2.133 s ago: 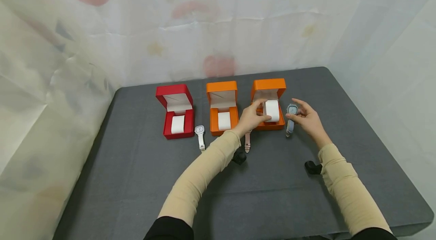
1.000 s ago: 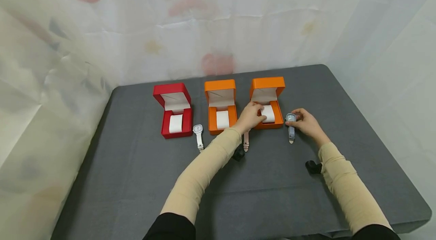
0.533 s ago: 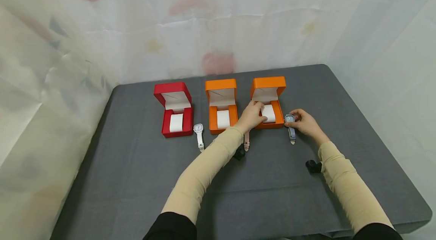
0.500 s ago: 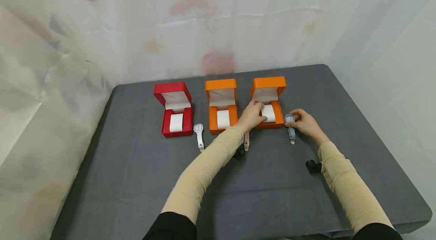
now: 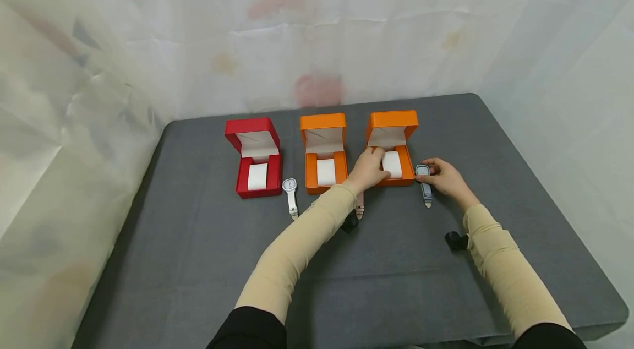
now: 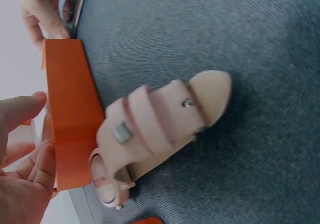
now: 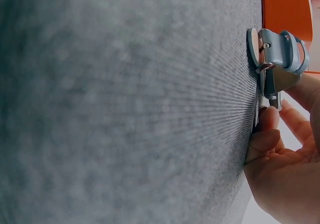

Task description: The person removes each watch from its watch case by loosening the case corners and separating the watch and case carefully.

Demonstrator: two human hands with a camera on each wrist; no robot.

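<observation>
My left hand [image 5: 369, 170] reaches into the right orange box [image 5: 393, 123] and holds the white cushion [image 5: 393, 164], which sits inside it. My right hand [image 5: 443, 177] pinches the case of a blue-grey watch [image 5: 422, 177] that lies on the grey table [image 5: 198, 261] just right of that box. In the right wrist view the blue-grey watch [image 7: 280, 49] rests on the cloth with my fingers [image 7: 267, 136] beside it. A pink watch [image 6: 155, 129] lies in front of the orange box [image 6: 70, 119], partly under my left wrist [image 5: 360, 207].
A red box [image 5: 255, 159] and a second orange box [image 5: 324, 156] stand open to the left, each with a white cushion. A white watch [image 5: 290, 195] lies between them. A pale patterned curtain hangs behind and at both sides.
Earlier the cushion and the blue-grey watch were lifted; both have come down, the cushion into the box and the watch onto the table. Over the last half second almost nothing moved.
</observation>
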